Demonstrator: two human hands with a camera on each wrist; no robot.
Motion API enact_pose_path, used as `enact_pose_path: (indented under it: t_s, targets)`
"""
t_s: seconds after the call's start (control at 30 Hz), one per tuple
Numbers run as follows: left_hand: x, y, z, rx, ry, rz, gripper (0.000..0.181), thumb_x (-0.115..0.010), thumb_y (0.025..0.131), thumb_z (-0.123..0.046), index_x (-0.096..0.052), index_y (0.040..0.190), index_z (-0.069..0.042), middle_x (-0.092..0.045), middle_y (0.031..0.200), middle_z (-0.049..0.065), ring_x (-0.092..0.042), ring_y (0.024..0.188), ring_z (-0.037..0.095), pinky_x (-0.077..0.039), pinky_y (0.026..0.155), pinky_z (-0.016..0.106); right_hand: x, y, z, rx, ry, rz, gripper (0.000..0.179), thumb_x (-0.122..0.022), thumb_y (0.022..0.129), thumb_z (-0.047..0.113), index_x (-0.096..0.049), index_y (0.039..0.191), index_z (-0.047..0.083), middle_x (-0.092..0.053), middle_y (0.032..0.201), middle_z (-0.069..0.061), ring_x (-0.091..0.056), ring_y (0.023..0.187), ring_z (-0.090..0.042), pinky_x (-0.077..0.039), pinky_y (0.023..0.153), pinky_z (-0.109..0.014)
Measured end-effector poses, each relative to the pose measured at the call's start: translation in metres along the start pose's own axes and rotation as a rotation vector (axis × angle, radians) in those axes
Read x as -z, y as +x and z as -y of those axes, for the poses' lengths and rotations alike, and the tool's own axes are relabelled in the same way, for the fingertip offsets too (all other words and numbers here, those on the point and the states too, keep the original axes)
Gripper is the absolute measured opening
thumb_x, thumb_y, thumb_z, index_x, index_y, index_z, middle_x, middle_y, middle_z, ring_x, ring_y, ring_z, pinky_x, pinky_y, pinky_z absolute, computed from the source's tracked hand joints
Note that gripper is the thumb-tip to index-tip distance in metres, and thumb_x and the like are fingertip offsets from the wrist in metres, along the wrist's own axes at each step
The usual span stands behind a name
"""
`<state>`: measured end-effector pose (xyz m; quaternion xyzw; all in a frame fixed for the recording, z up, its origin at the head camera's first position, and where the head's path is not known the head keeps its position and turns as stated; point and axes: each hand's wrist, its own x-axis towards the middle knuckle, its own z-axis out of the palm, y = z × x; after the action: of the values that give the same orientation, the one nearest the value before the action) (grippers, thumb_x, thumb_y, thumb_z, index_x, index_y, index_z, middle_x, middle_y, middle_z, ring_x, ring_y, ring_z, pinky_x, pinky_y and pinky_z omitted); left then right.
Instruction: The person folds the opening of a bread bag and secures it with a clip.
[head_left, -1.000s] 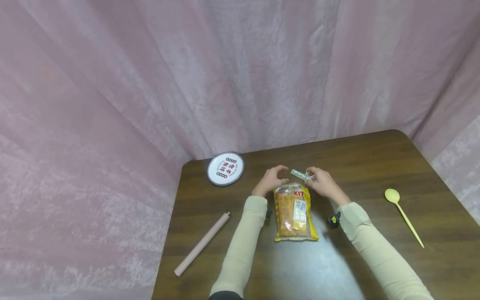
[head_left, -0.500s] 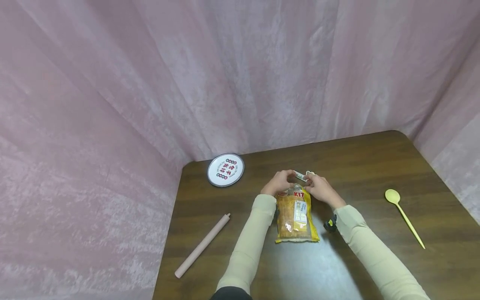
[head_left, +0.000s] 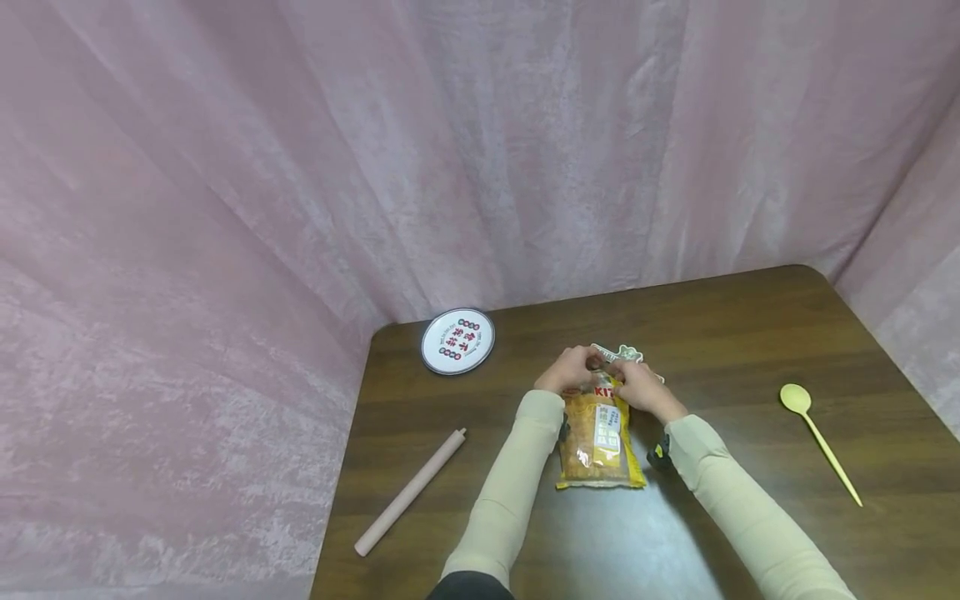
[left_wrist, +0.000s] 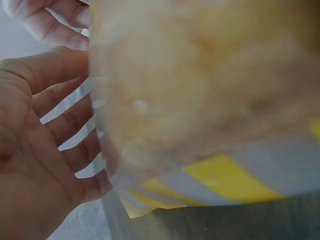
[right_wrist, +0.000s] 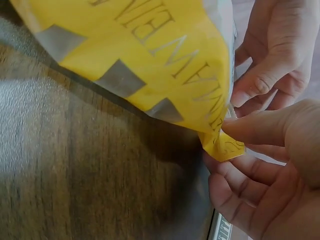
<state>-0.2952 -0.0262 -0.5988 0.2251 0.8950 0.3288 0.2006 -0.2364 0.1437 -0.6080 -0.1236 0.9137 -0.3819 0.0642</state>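
A clear and yellow bag of sliced bread (head_left: 588, 433) lies on the table, its printed top end between both hands. My left hand (head_left: 567, 369) pinches the left part of that end; in the left wrist view the thumb lies at the bag's edge, with the fingers (left_wrist: 75, 120) reaching behind it. My right hand (head_left: 643, 385) grips the right side, and in the right wrist view its thumb and fingers pinch a yellow corner (right_wrist: 227, 146). Just beyond the fingers is a white-and-green clip (head_left: 628, 353), partly hidden by the right hand.
A white plate (head_left: 457, 342) with red characters lies at the back left. A pale pink rod (head_left: 411, 493) is left of the arms, and a yellow spoon (head_left: 821, 442) lies to the right. Pink curtains (head_left: 540, 150) hang behind the wooden table (head_left: 720, 333).
Both hands have come together over the bag's top end and now pinch it. The right hand has moved off the clip's tip toward the bag, leaving the clip behind the fingers.
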Motion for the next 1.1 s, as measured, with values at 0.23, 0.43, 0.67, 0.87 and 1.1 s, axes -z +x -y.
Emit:
enact_pose_path:
  t_s: [0.23,0.43,0.67,0.87,1.1]
  targets:
    - [-0.005,-0.002,0.004,-0.009,0.027,-0.002,0.039,-0.071,0.086,-0.001,-0.069,0.124,-0.008,-0.07,0.109,-0.001,-0.06,0.093,0.008,-0.049,0.074,0.021,-0.002,-0.002,0.0,0.011,0.012,-0.002,0.034,-0.067,0.075,-0.009,-0.065,0.108,-0.01,-0.069,0.094,-0.022,-0.066,0.091,-0.039,-0.053,0.079,-0.052]
    - [-0.008,-0.003,0.008,0.006,0.015,-0.02,0.028,-0.073,0.087,-0.001,-0.072,0.114,-0.008,-0.071,0.103,-0.001,-0.06,0.086,0.009,-0.05,0.069,0.022,-0.004,-0.003,-0.002,0.008,0.019,-0.036,0.025,-0.064,0.074,-0.01,-0.066,0.097,-0.003,-0.068,0.086,-0.013,-0.065,0.084,-0.031,-0.053,0.075,-0.048]
    - [-0.01,-0.001,0.012,0.019,0.032,-0.074,0.015,-0.077,0.085,-0.004,-0.07,0.096,-0.012,-0.064,0.086,-0.004,-0.057,0.076,0.011,-0.049,0.065,0.023,-0.006,-0.003,-0.005,0.009,0.022,-0.086,0.013,-0.064,0.079,-0.008,-0.066,0.087,0.002,-0.067,0.08,-0.009,-0.063,0.077,-0.024,-0.051,0.072,-0.043]
    - [-0.012,0.002,0.015,0.005,0.029,-0.093,0.015,-0.076,0.083,-0.003,-0.066,0.084,-0.014,-0.061,0.077,-0.004,-0.055,0.069,0.012,-0.047,0.059,0.024,-0.004,-0.006,-0.006,0.047,0.013,-0.113,0.008,-0.065,0.083,-0.006,-0.067,0.085,0.002,-0.065,0.076,-0.004,-0.061,0.071,-0.02,-0.051,0.068,-0.041]
    - [-0.014,0.005,0.022,-0.038,0.051,-0.118,0.017,-0.077,0.084,-0.003,-0.066,0.083,-0.015,-0.061,0.078,-0.007,-0.055,0.073,0.008,-0.045,0.066,0.021,-0.006,-0.011,-0.008,0.066,0.044,-0.119,0.007,-0.067,0.084,-0.004,-0.067,0.085,0.002,-0.066,0.074,-0.002,-0.061,0.069,-0.017,-0.05,0.066,-0.038]
